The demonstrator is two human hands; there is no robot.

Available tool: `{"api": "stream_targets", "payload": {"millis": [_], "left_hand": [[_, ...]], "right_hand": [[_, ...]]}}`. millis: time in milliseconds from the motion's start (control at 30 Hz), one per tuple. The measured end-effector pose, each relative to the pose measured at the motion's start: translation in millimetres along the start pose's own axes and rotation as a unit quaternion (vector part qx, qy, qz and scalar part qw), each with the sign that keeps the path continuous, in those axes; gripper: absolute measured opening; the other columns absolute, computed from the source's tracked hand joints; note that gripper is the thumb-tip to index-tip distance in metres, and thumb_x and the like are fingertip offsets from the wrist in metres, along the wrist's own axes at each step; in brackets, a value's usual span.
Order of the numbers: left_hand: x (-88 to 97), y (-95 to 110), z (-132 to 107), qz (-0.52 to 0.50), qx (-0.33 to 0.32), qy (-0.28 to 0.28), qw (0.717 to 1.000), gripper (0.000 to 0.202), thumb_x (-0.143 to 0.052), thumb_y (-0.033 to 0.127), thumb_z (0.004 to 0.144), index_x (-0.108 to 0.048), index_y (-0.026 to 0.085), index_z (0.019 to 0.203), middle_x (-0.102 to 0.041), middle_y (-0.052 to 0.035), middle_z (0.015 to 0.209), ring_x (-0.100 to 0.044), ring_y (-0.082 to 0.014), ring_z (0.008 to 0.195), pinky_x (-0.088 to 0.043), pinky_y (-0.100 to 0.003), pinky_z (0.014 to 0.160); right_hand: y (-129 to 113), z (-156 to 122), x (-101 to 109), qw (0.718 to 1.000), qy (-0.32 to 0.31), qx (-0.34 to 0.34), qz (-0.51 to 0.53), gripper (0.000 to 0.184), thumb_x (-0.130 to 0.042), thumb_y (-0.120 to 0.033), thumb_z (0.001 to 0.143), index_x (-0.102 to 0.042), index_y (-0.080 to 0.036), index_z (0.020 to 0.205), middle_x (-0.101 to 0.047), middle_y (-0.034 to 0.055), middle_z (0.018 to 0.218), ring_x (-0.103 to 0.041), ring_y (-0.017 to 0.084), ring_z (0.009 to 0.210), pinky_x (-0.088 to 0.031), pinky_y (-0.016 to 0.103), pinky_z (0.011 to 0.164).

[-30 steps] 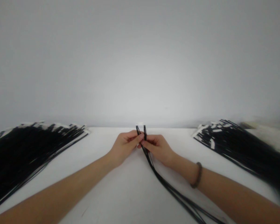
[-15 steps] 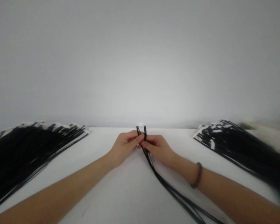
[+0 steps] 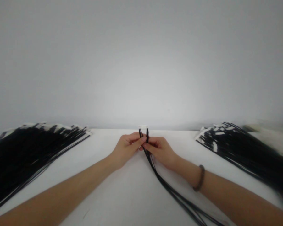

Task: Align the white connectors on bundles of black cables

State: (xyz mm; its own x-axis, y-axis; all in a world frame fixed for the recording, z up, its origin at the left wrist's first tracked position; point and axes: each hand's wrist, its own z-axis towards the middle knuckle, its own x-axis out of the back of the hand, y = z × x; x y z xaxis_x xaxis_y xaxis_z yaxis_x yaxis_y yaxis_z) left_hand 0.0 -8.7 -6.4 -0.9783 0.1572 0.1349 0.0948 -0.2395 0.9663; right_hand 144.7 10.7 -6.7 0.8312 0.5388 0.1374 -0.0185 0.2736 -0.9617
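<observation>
A bundle of thin black wires (image 3: 166, 184) runs up from the lower right to a white connector (image 3: 143, 126) at its far end. Just below that connector, my left hand (image 3: 129, 146) pinches the wires between thumb and fingers. My right hand (image 3: 159, 149) is closed on the same wires, its thumb tip beside the left thumb. Near the connector the wires part into two groups with a gap between them. The fingertips behind the wires are partly hidden.
On the left of the white table (image 3: 115, 194) lies a large pile of black wires (image 3: 25, 153) with white ends. Another pile of black wires (image 3: 247, 150) with white ends lies at the right. A pale wall (image 3: 141, 62) rises behind the table.
The view has shifted very slightly, so the hands and connector sit a few pixels lower and to the right. Both hands keep the same grip on the wires.
</observation>
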Motion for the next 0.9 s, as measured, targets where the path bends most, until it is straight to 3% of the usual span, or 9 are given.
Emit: {"api": "stream_targets", "payload": {"millis": [667, 800, 900], "left_hand": [[-3.0, 0.5, 0.0, -0.01, 0.022, 0.026, 0.999, 0.022, -0.053, 0.034, 0.075, -0.063, 0.014, 0.076, -0.053, -0.0007, 0.064, -0.042, -0.0096, 0.058, -0.033, -0.022, 0.053], [-3.2, 0.7, 1.5, -0.034, 0.047, 0.034, 0.998, 0.024, -0.054, 0.034, 0.074, -0.064, 0.014, 0.083, -0.054, -0.0005, 0.064, -0.044, -0.0094, 0.056, -0.035, -0.022, 0.052], [-0.3, -1.0, 4.0, -0.08, 0.059, 0.071, 0.993, 0.026, -0.054, 0.034, 0.074, -0.062, 0.016, 0.091, -0.057, -0.0015, 0.071, -0.047, -0.0094, 0.056, -0.036, -0.022, 0.051]], "right_hand": [[2.5, 0.0, 0.4, 1.0, 0.0, -0.022, -0.021, 0.024, -0.05, -0.031, 0.075, -0.062, -0.011, 0.069, -0.049, -0.0014, 0.056, -0.037, 0.007, 0.051, -0.028, 0.021, 0.05], [0.7, 0.6, -0.5, 0.999, -0.002, -0.046, -0.006, 0.024, -0.051, -0.032, 0.074, -0.061, -0.011, 0.067, -0.051, -0.0009, 0.057, -0.039, 0.007, 0.051, -0.028, 0.02, 0.049], [1.8, 1.2, -1.8, 0.997, 0.001, -0.07, 0.031, 0.018, -0.052, -0.029, 0.073, -0.059, -0.012, 0.07, -0.055, 0.0007, 0.062, -0.043, 0.007, 0.052, -0.03, 0.02, 0.05]]}}
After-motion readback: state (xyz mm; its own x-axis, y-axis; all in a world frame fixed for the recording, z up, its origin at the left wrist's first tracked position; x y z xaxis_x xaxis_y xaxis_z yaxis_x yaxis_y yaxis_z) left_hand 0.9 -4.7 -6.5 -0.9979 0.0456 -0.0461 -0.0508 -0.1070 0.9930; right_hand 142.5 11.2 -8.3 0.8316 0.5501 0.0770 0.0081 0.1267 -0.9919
